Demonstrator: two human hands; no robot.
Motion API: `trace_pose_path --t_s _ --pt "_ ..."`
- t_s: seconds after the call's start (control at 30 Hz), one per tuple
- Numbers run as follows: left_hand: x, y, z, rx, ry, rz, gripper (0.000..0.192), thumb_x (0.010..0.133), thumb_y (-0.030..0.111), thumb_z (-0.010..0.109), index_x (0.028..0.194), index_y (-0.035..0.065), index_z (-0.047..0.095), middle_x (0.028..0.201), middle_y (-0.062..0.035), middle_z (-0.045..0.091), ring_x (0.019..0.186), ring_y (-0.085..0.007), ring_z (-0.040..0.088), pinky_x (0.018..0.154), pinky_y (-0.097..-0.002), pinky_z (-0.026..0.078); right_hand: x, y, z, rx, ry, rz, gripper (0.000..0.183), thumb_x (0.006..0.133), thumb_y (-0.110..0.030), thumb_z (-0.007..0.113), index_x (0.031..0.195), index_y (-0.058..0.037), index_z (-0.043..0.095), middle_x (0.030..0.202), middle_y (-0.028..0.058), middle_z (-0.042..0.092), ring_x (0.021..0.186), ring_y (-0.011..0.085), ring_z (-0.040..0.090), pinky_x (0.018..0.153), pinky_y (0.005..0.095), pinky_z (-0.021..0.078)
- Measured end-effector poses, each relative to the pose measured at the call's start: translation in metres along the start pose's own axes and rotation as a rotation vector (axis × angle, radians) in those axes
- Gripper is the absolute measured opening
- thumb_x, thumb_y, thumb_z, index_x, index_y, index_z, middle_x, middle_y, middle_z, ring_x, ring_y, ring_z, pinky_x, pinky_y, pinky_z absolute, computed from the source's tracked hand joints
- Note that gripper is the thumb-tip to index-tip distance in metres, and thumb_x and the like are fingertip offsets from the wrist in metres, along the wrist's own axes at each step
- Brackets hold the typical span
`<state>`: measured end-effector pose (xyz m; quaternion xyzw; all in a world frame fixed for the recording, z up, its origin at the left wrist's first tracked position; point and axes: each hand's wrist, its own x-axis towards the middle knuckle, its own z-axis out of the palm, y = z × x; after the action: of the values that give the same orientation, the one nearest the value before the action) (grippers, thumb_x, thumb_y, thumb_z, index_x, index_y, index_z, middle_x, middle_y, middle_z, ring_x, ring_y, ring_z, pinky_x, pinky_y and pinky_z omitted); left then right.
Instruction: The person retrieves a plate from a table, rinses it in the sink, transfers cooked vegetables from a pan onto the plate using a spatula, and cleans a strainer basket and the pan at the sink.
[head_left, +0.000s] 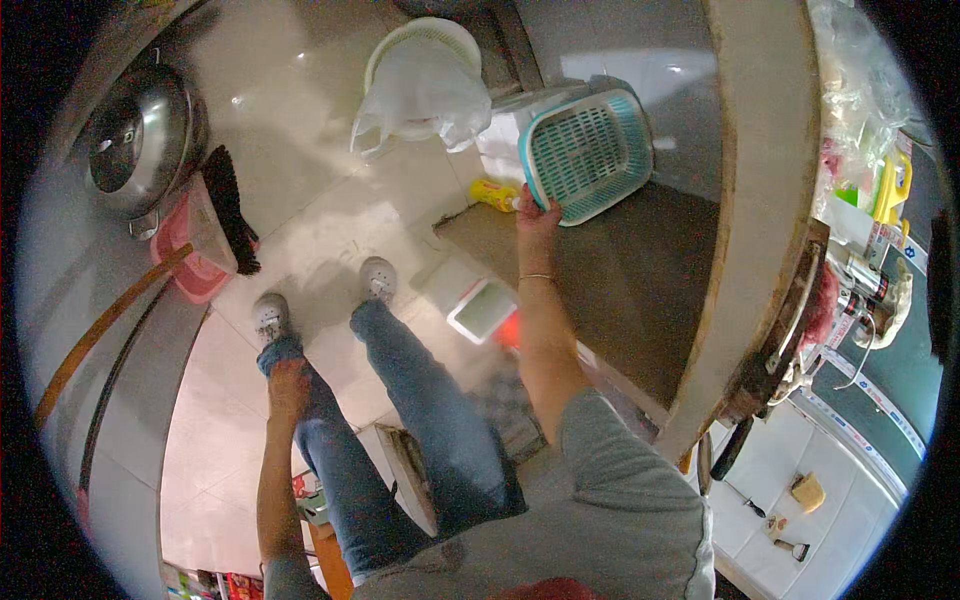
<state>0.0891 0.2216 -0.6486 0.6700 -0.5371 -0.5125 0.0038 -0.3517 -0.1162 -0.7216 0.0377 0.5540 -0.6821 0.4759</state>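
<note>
My right hand (538, 213) grips the near left rim of a teal and white plastic basket (589, 157). The basket is tipped, with its slotted inside facing me. Right beside that hand, a yellow bottle (493, 195) with a white cap lies on its side. On my left knee rests my left hand (289, 384); how its fingers lie is unclear. Below my right forearm is a white-rimmed rectangular container (484, 311), with something red partly hidden by the arm.
A round basket (442, 37) draped with a white plastic bag (420, 97) stands ahead. To my left are a lidded metal pot (142, 139), a pink dustpan (196, 232) and a dark-bristled broom (229, 210). A counter edge (757, 187) runs along my right.
</note>
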Motion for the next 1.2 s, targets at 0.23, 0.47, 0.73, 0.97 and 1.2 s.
trace_pose_path --t_s 0.23,0.47,0.73,0.97,1.2 --pt "-0.013 -0.022 0.008 -0.109 0.043 -0.153 0.031 0.079 0.016 0.060 0.108 0.0045 0.056 0.107 -0.0153 0.057 0.102 -0.0321 0.052 0.088 -0.0405 0.041 0.010 0.013 -0.015 0.288 -0.116 0.222 0.033 0.085 -0.027 0.046 0.103 -0.0005 0.056 0.097 0.0159 0.061 0.089 0.0311 0.060 0.085 0.0474 0.0480" --pt "-0.001 0.010 -0.006 -0.308 0.166 -0.139 0.026 0.082 0.016 0.057 0.105 0.0049 0.059 0.102 -0.0160 0.061 0.096 -0.0328 0.056 0.085 -0.0385 0.043 0.002 0.099 0.009 -0.352 -0.263 0.427 0.033 0.086 -0.029 0.054 0.102 -0.0002 0.054 0.093 0.0128 0.060 0.090 0.0270 0.060 0.084 0.0471 0.0482" --pt "0.011 -0.024 -0.009 -0.343 0.263 -0.165 0.024 0.083 0.013 0.056 0.105 0.0020 0.058 0.102 -0.0180 0.060 0.096 -0.0334 0.058 0.083 -0.0383 0.045 0.017 0.237 0.083 -0.586 -0.068 0.551 0.042 0.083 -0.020 0.060 0.115 0.0004 0.043 0.095 0.0127 0.053 0.095 0.0314 0.056 0.085 0.0494 0.0466" --pt "0.004 -0.058 -0.001 -0.196 0.203 -0.143 0.023 0.083 0.013 0.056 0.103 0.0003 0.058 0.100 -0.0190 0.061 0.094 -0.0338 0.058 0.082 -0.0381 0.045 0.041 0.242 0.094 -0.336 -0.281 0.389 0.034 0.085 -0.019 0.054 0.113 -0.0024 0.045 0.093 0.0090 0.055 0.081 0.0224 0.058 0.063 0.0272 0.0526" --pt "-0.020 -0.037 -0.021 -0.228 0.214 -0.135 0.024 0.083 0.010 0.056 0.103 -0.0013 0.058 0.100 -0.0192 0.061 0.094 -0.0327 0.059 0.082 -0.0364 0.046 -0.054 0.132 0.116 -0.056 -0.228 0.285 0.024 0.083 -0.020 0.059 0.101 -0.0039 0.054 0.098 0.0056 0.060 0.085 0.0147 0.059 0.065 0.0254 0.0536"
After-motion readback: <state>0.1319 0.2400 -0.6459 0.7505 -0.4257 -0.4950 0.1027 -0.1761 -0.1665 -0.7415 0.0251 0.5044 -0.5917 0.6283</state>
